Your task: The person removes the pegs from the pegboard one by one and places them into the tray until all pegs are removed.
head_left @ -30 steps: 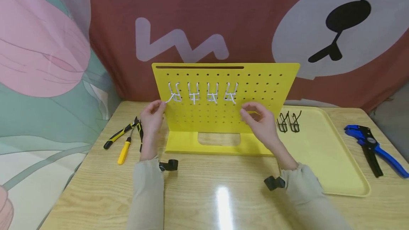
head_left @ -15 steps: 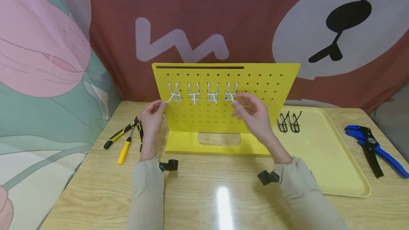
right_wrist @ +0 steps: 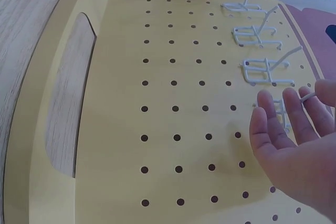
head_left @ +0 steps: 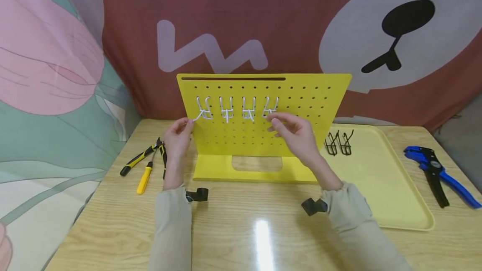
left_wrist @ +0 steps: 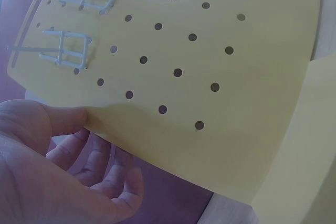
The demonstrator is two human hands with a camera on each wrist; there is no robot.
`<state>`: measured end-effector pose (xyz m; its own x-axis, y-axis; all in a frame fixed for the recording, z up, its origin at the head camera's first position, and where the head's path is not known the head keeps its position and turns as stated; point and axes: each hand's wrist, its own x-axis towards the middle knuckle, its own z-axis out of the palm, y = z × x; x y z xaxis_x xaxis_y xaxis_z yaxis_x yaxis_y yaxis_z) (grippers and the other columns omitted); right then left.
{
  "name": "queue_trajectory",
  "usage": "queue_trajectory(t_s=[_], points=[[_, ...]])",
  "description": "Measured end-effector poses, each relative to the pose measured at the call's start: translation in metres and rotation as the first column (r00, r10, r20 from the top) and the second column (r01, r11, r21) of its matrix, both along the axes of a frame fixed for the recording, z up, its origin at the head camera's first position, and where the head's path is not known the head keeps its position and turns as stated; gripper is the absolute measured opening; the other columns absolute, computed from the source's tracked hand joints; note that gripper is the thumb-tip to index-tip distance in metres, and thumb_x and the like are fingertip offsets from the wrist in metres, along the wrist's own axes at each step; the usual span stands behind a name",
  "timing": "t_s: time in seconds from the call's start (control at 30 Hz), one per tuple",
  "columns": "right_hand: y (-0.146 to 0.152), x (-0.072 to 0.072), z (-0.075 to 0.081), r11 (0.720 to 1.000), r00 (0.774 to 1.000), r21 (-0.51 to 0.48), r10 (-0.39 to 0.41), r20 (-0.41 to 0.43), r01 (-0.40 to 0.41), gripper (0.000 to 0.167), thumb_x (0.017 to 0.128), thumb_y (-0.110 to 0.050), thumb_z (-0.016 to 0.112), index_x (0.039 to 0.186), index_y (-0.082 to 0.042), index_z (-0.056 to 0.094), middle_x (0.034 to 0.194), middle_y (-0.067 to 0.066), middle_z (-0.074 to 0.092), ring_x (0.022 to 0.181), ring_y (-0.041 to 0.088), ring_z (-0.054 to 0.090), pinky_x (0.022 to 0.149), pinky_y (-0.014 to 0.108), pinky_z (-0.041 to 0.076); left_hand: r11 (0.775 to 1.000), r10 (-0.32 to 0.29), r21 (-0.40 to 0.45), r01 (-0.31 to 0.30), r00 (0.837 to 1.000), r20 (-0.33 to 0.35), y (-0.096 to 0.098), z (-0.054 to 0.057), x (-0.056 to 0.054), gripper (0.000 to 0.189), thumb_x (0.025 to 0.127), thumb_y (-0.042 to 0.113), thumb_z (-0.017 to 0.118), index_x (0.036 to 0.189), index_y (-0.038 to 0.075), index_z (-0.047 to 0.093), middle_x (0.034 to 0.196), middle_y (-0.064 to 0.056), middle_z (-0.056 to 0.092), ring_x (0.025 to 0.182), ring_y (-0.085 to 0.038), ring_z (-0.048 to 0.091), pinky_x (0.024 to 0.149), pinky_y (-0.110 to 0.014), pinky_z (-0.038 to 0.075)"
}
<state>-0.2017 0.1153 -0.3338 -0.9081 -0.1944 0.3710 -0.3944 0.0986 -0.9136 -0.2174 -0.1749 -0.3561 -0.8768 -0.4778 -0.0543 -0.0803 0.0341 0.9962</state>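
Observation:
A yellow pegboard (head_left: 305,137) stands upright on its own base, with a row of white wire hooks across its upper left half. My left hand (head_left: 178,139) holds the board's left edge, thumb on the front and fingers behind, as the left wrist view shows with the hand (left_wrist: 73,166) low at the left. At the rightmost white hook (head_left: 270,103), my right hand (head_left: 297,137) pinches the projecting prong between thumb and forefinger. Its fingers (right_wrist: 265,129) partly cover that hook in the right wrist view. The neighbouring white hook (right_wrist: 262,71) hangs untouched.
Right of the board, a pale yellow tray (head_left: 391,195) holds black wire hooks (head_left: 339,143). Beyond it lies a blue wire stripper (head_left: 437,168). Yellow-and-black pliers (head_left: 137,160) and a yellow-handled screwdriver (head_left: 144,179) lie at the left. A patterned cloth (head_left: 226,11) hangs behind.
My right hand has moved left from beside the board's middle to the rightmost white hook and now pinches its prong. The left hand has stayed on the board's edge.

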Motion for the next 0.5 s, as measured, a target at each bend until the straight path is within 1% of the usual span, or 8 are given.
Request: queue_trajectory(t_s=[0.13,0.33,0.5], points=[[0.0009,-0.0006,0.002,1.0,1.0,0.012,0.005,0.007,-0.005,0.026,0.097,-0.013,0.058,0.117,0.003,0.064,0.116,0.018,0.065,0.084,0.015,0.067,0.074,0.035,0.055,1.0,0.002,0.014,-0.001,1.0,-0.012,-0.0002,0.0005,-0.0009,0.027,0.093,0.021,0.065,0.114,0.004,0.065,0.094,0.003,0.057,0.084,-0.01,0.054,0.072,-0.024,0.043],[0.0031,0.0006,0.0037,1.0,1.0,0.019,-0.002,0.017,0.002,0.026,0.096,-0.013,0.059,0.116,0.002,0.065,0.115,0.018,0.065,0.084,0.021,0.067,0.071,0.028,0.054,1.0,0.001,0.022,-0.001,1.0,-0.02,0.0,-0.0003,-0.0024,0.026,0.093,0.018,0.065,0.114,0.003,0.065,0.092,0.003,0.057,0.082,-0.009,0.054,0.074,-0.028,0.045],[0.002,0.0016,0.004,1.0,1.0,0.021,-0.009,0.015,0.009,0.024,0.096,-0.011,0.06,0.115,0.003,0.065,0.113,0.018,0.066,0.087,0.024,0.067,0.073,0.03,0.054,1.0,0.001,0.027,-0.001,1.0,-0.019,-0.0017,-0.001,-0.0023,0.027,0.093,0.018,0.065,0.115,0.003,0.065,0.095,0.001,0.058,0.083,-0.009,0.054,0.073,-0.027,0.045]])
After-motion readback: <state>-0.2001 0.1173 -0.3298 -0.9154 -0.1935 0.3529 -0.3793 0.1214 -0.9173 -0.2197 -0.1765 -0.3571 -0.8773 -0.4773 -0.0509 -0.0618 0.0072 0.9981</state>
